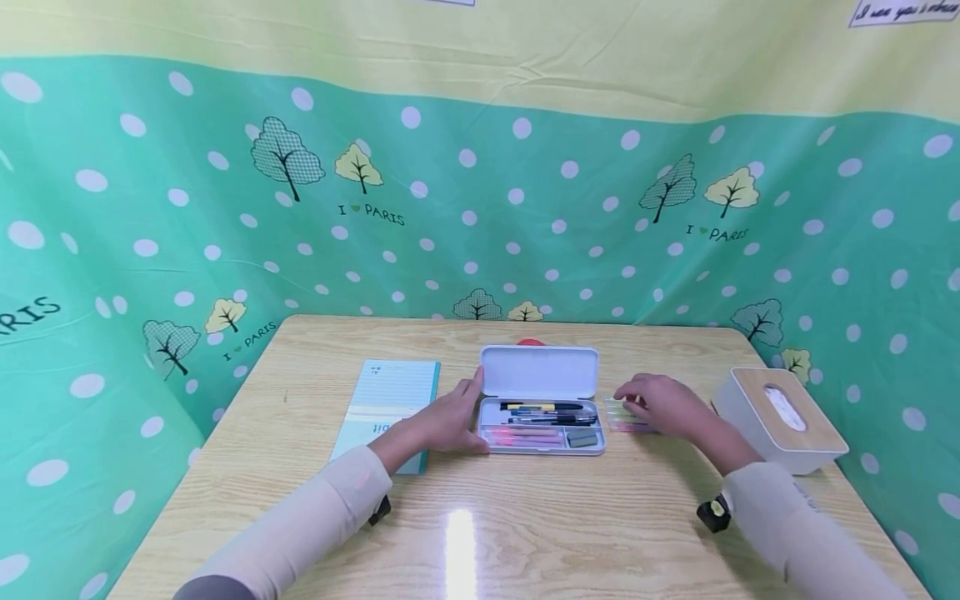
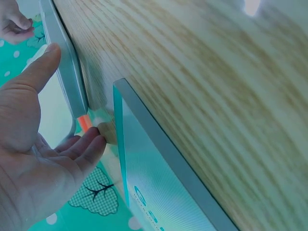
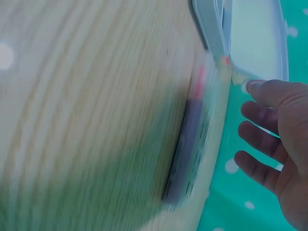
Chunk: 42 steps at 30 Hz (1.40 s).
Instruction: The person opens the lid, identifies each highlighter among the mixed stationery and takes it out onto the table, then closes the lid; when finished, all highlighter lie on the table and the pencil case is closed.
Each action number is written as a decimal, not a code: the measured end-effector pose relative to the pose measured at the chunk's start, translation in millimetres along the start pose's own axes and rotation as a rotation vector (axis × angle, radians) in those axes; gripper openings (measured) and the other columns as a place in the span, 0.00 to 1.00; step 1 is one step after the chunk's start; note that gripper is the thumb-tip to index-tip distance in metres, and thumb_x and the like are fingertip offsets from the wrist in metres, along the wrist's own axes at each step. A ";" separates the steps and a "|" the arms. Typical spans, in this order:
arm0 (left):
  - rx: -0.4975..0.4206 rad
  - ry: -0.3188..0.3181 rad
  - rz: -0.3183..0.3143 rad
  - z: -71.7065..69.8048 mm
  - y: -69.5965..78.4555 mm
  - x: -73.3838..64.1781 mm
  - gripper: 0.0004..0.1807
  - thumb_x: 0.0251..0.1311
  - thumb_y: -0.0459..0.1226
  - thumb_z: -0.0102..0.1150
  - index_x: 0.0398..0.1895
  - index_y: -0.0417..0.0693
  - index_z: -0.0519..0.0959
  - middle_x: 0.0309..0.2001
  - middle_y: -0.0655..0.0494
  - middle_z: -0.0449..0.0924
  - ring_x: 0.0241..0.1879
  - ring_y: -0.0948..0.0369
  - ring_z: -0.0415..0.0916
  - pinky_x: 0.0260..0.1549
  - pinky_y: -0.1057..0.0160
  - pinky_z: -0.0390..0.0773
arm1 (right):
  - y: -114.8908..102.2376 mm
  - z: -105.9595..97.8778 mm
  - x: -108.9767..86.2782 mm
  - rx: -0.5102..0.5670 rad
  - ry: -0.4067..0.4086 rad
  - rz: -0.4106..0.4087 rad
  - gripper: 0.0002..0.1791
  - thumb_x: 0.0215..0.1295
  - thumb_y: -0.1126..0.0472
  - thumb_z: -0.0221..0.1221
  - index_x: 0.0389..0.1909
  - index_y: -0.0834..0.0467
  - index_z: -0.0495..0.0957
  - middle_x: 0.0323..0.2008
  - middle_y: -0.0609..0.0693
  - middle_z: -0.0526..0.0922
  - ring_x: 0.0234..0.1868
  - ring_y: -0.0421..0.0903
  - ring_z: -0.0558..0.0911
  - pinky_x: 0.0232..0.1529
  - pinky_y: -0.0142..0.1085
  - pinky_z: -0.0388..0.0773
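White pencil case (image 1: 538, 372) between the hands (image 1: 450, 414) (image 1: 663, 406)

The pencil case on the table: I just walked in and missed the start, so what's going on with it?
A person's left hand rests against the left end of the open pencil case, which has writing tools inside. Their right hand is beside the right end, fingers loose, just above a few loose pens on the table. A notebook lies to the left; a tissue box stands to the right.
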<state>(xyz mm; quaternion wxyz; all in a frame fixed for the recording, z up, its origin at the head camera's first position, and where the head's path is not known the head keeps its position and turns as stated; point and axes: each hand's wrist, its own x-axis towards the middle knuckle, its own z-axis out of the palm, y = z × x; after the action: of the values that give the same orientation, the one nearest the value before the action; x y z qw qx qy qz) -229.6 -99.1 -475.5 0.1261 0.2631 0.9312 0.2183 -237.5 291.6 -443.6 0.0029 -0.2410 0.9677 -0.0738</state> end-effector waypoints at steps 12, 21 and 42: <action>-0.004 -0.004 -0.003 -0.7 0.7 -0.2 0.75 0.51 0.57 0.76 0.82 0.46 0.27 0.79 0.39 0.54 0.72 0.46 0.67 0.74 0.52 0.68 | -42.8 9.5 7.9 0.005 -0.014 -0.139 0.10 0.67 0.61 0.66 0.46 0.51 0.88 0.39 0.45 0.88 0.37 0.38 0.82 0.41 0.37 0.85; 0.000 -0.005 -0.006 -0.8 0.5 -0.5 0.75 0.50 0.58 0.76 0.82 0.45 0.26 0.79 0.39 0.53 0.72 0.46 0.66 0.74 0.52 0.68 | -74.2 17.5 17.1 0.026 -0.046 -0.208 0.09 0.68 0.59 0.65 0.47 0.48 0.88 0.40 0.42 0.87 0.40 0.38 0.83 0.44 0.38 0.86; -0.007 -0.010 -0.015 -2.1 1.7 -0.5 0.75 0.50 0.57 0.76 0.82 0.47 0.27 0.78 0.39 0.54 0.71 0.46 0.68 0.73 0.52 0.69 | -100.6 27.6 26.0 0.013 -0.111 -0.256 0.08 0.70 0.56 0.63 0.45 0.46 0.89 0.40 0.40 0.88 0.41 0.38 0.84 0.43 0.36 0.85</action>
<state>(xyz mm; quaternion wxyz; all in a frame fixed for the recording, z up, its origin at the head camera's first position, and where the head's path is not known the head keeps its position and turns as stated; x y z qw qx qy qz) -229.2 -98.8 -472.8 0.1335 0.2568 0.9317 0.2194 -212.5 187.7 -455.5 0.0485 -0.3661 0.9269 -0.0664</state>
